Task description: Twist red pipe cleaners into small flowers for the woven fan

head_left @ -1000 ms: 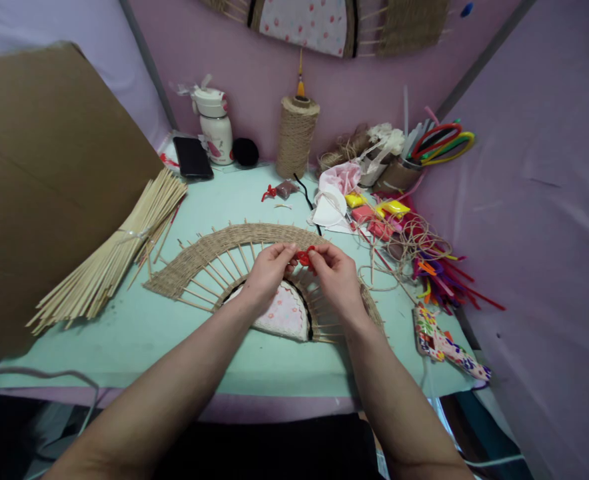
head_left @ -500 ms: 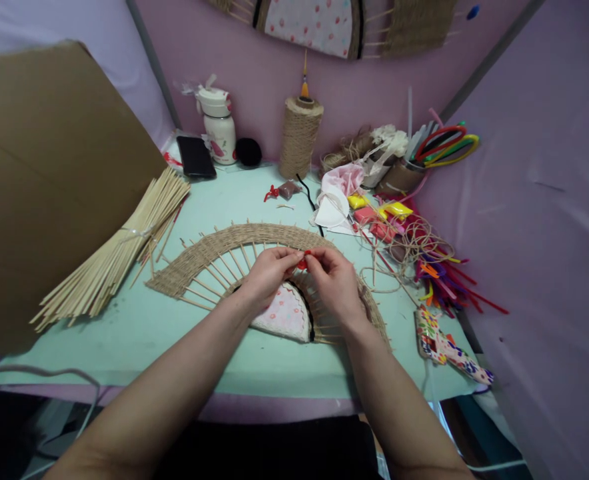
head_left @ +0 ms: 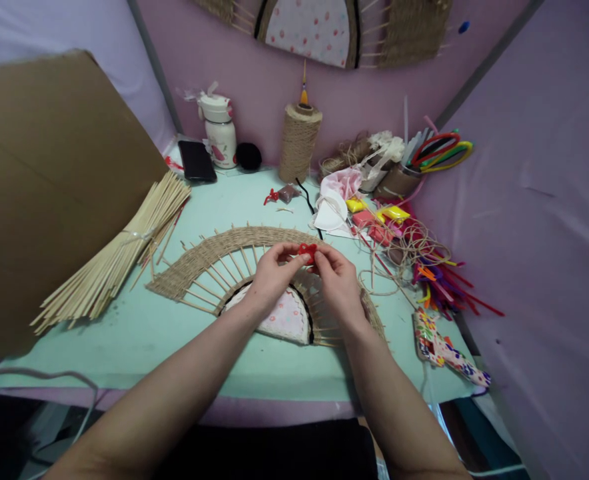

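Observation:
Between the fingertips of my left hand [head_left: 277, 268] and my right hand [head_left: 336, 272] is a small red looped piece [head_left: 307, 251], perhaps bent pipe cleaner. Both hands pinch it, one from each side. Under them on the table lies a fan [head_left: 254, 237] woven of twine over thin sticks. At its base sits a half-round panel [head_left: 284, 320] of pale dotted fabric with a black edge. My hands and forearms hide part of the fan's middle and right side.
A bundle of thin sticks [head_left: 119, 257] lies left by a cardboard sheet [head_left: 49, 167]. A twine cone [head_left: 298, 143], bottle [head_left: 221, 137] and phone [head_left: 197, 161] stand or lie behind. Pipe cleaners [head_left: 449, 287], loose twine and a patterned glue gun [head_left: 429, 337] are at right.
My hands have shifted slightly up, and more of the red piece now shows between the fingertips, with its loops visible. The view has tilted a little.

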A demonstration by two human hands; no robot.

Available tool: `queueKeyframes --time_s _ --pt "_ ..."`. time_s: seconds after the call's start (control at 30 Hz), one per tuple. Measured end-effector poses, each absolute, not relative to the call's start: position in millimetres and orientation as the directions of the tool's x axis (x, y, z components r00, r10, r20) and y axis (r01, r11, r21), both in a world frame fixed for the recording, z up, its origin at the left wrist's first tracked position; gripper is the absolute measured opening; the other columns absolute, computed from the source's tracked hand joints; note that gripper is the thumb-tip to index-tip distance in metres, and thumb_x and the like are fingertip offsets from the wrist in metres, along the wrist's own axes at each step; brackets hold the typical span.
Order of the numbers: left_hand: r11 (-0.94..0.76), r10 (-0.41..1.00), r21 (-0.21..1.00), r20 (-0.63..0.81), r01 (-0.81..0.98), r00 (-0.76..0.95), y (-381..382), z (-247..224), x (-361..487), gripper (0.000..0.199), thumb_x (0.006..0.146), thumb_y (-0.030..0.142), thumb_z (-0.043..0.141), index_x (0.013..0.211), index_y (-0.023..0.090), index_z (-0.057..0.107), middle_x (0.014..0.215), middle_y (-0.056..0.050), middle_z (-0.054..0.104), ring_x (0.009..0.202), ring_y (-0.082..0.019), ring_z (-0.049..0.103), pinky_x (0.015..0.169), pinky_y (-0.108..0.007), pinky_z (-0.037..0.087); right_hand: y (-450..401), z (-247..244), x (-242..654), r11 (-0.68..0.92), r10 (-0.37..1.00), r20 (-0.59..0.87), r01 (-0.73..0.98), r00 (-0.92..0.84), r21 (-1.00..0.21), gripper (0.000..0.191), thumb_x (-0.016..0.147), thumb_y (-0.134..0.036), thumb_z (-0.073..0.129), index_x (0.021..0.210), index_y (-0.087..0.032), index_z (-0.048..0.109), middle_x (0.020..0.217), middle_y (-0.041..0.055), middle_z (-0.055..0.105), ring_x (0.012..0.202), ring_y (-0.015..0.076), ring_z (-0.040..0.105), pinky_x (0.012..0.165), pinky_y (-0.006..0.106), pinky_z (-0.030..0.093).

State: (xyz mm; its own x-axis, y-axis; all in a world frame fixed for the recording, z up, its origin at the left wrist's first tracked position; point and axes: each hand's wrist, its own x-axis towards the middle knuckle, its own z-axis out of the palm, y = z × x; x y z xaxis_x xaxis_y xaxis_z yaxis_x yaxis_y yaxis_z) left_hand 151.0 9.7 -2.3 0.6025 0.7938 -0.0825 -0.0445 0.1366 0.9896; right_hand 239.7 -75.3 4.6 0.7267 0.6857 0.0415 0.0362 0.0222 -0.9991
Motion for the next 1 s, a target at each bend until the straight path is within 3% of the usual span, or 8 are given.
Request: queueKeyframes --time_s 0.1,0.2,0.37,0.47,0.6,0.83,1.0 --pt "0.143 0.812 0.986 -0.07 -0.081 0.579 9 -4 151 0.024 0.069 0.028 0.072 0.09 0.016 0.068 0.09 -0.005 0.069 0.082 -0.016 0.061 0.075 -0.028 0.048 -76 5 235 0.027 0.73 0.051 0.046 0.682 -0.999 0.026 0.084 -0.036 0.054 0.101 -0.02 0.064 0.1 0.0062 0.07 0.083 0.0176 0.064 0.073 0.03 0.052" --pt "0.206 0.824 0.966 -0.085 -0.157 0.56 10 -4 151 0.021 0.069 0.028 0.07 0.085 0.016 0.067 0.085 -0.004 0.069 0.078 -0.016 0.063 0.075 -0.03 0.049 -78 4 233 0.015 0.769 0.065 0.083 0.635 -0.996 0.027 0.086 -0.037 0.053 0.108 -0.022 0.059 0.095 0.0044 0.07 0.076 0.0168 0.064 0.07 0.029 0.051" --pt "0.14 0.846 0.982 -0.051 -0.129 0.531 9 2 151 0.015 0.069 0.025 0.069 0.079 0.016 0.064 0.078 -0.001 0.067 0.075 -0.014 0.062 0.075 -0.027 0.048 -83 6 240 -0.06 0.707 0.2 0.339 0.679 -0.939 0.038 0.083 -0.037 0.061 0.118 -0.022 0.055 0.084 0.0021 0.065 0.073 0.0163 0.059 0.07 0.029 0.047" --pt "-0.015 0.823 0.998 0.05 -0.065 0.566 6 3 149 0.011 0.073 0.025 0.065 0.08 0.016 0.064 0.077 -0.001 0.066 0.076 -0.014 0.061 0.073 -0.025 0.047 -83 7 244 -0.04 0.688 0.294 0.439 0.664 -0.898 0.028 0.082 -0.036 0.063 0.105 -0.02 0.064 0.092 0.0052 0.064 0.08 0.017 0.058 0.071 0.029 0.046" --pt "-0.101 0.792 0.995 0.093 -0.021 0.603 3 3 146 0.011 0.074 0.024 0.063 0.08 0.016 0.067 0.078 -0.001 0.068 0.075 -0.014 0.061 0.071 -0.025 0.047 -83 6 246 0.016 0.711 0.298 0.41 0.637 -0.912 0.015 0.083 -0.031 0.061 0.087 -0.019 0.068 0.089 0.0049 0.066 0.083 0.0177 0.06 0.074 0.03 0.047" --pt "0.142 0.794 0.99 -0.112 -0.003 0.597 2 13 148 0.01 0.065 0.021 0.067 0.071 0.013 0.068 0.065 -0.001 0.067 0.062 -0.012 0.059 0.06 -0.022 0.044 -82 3 246 0.038 0.725 0.233 0.299 0.649 -0.953 0.008 0.082 -0.026 0.059 0.084 -0.019 0.064 0.081 0.0018 0.064 0.076 0.0158 0.059 0.072 0.029 0.046" --pt "0.323 0.754 0.944 -0.214 -0.066 0.621 3 7 150 0.012 0.062 0.021 0.069 0.07 0.012 0.067 0.061 0.0 0.065 0.057 -0.01 0.056 0.059 -0.022 0.044 -83 5 240 0.009 0.701 0.341 0.471 0.626 -0.882 0.008 0.084 -0.022 0.055 0.083 -0.02 0.063 0.08 0.0012 0.062 0.076 0.0159 0.056 0.071 0.029 0.045"
